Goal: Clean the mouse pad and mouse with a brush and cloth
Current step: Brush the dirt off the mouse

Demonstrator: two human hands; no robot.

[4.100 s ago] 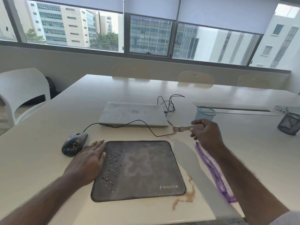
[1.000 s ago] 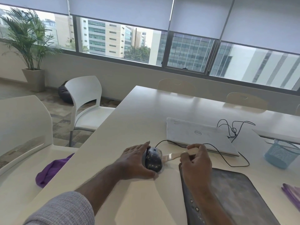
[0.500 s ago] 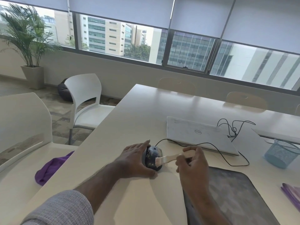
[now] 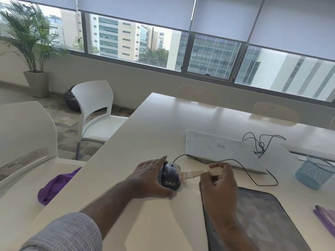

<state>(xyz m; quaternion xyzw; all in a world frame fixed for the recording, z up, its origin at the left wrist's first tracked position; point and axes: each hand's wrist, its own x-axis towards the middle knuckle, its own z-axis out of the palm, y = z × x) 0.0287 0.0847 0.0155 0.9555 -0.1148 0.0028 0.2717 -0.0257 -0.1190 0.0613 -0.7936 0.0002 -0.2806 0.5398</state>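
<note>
A blue mesh pen holder (image 4: pixel 315 171) stands at the right edge of the desk (image 4: pixel 163 124), and nothing can be made out inside it. On the pale desk the left hand (image 4: pixel 150 178) cups a dark wired mouse (image 4: pixel 170 175) from its left side, thumb under the near end and fingers along the far end, pinning it to the surface. The right hand (image 4: pixel 218 182) is closed around the wooden handle of a small brush (image 4: pixel 199 172), whose pale bristles touch the right flank of the mouse. The grey mouse pad (image 4: pixel 262 220) lies just right of the mouse, partly under the right forearm. The mouse's black cable (image 4: pixel 253 176) loops past a closed white Dell laptop (image 4: pixel 223 151) farther back. A folded purple cloth (image 4: pixel 324 216) shows at the right edge of the desk, and another purple cloth (image 4: pixel 54 185) sits on the seat of a white chair (image 4: pixel 23 134) to the left. A second white chair (image 4: pixel 94 107), a potted palm (image 4: pixel 32 51) and tan chairs (image 4: pixel 197 95) stand below windows with half-drawn blinds (image 4: pixel 226 13)
</note>
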